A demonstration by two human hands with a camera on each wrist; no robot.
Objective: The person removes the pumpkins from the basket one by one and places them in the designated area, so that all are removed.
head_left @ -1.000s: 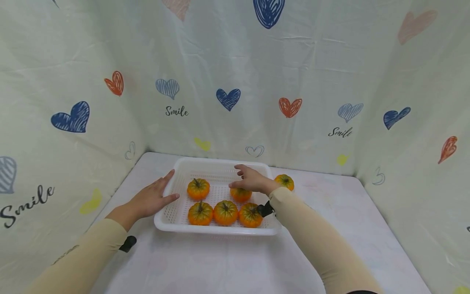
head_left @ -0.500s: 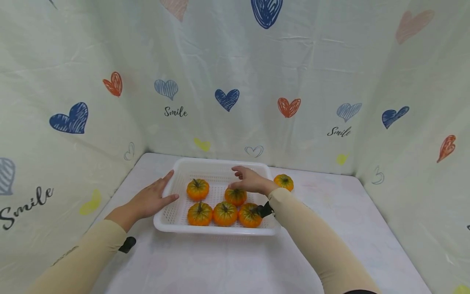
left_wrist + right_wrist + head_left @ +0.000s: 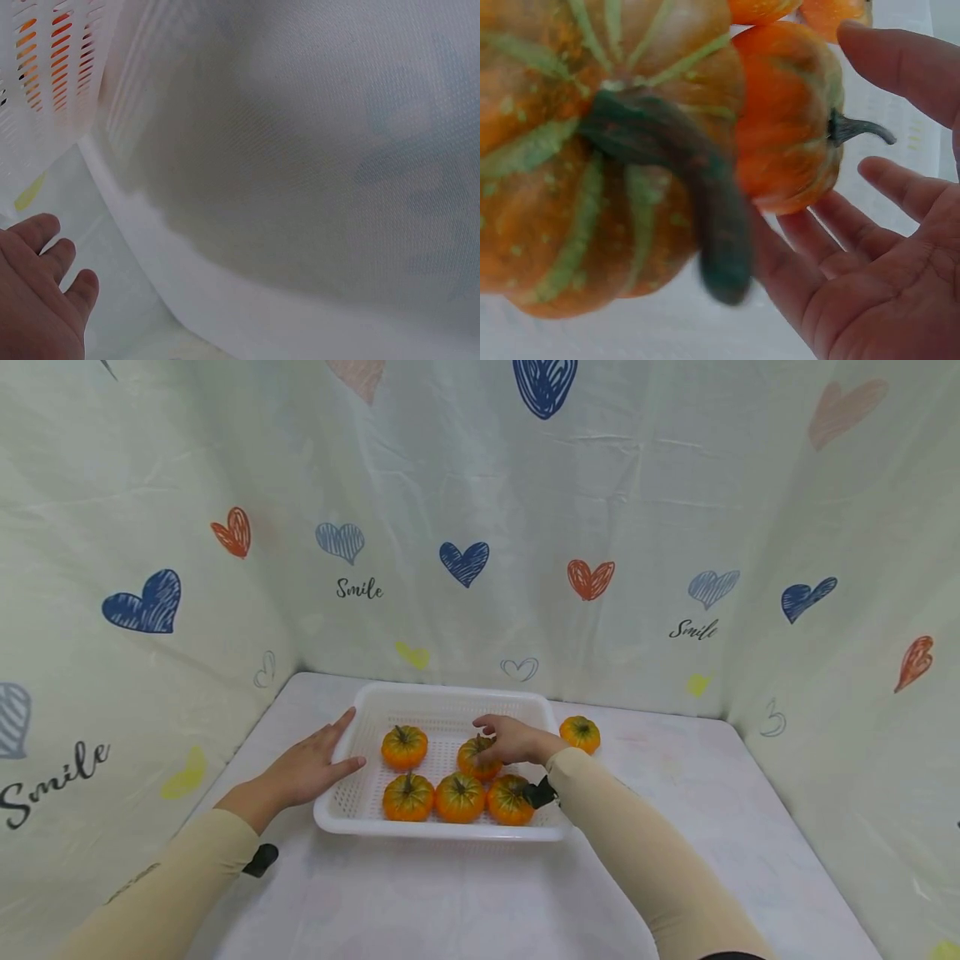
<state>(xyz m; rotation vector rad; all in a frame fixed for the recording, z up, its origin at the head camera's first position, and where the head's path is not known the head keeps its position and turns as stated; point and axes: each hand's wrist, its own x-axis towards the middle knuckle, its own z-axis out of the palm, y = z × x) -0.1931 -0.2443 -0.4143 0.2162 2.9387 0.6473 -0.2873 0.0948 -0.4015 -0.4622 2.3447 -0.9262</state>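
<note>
In the head view a white perforated plastic basket [image 3: 442, 832] holds several orange pumpkins with green stripes. My right hand [image 3: 517, 742] reaches in from the right around the back-row pumpkin [image 3: 471, 758]. The right wrist view shows this hand [image 3: 885, 277] with fingers spread along the pumpkin [image 3: 784, 112], whose stem points towards the palm, and the thumb standing a little apart from it. A front-row pumpkin [image 3: 600, 247] looms close there. My left hand [image 3: 307, 768] lies with straight fingers at the basket's left rim, while the left wrist view catches its fingers [image 3: 64, 259] below the basket wall [image 3: 45, 135].
Three pumpkins line the basket's front, among them a left one [image 3: 408, 797] and a middle one [image 3: 460, 797]. Another pumpkin [image 3: 404, 747] sits at the back left. Outside, one pumpkin [image 3: 580, 734] stands on the white table [image 3: 675, 793]. A heart-printed curtain [image 3: 645, 510] borders the table.
The back-row pumpkin has shifted slightly left, and its stem now shows. My right hand has lowered from above it to its right side. The left hand stays put.
</note>
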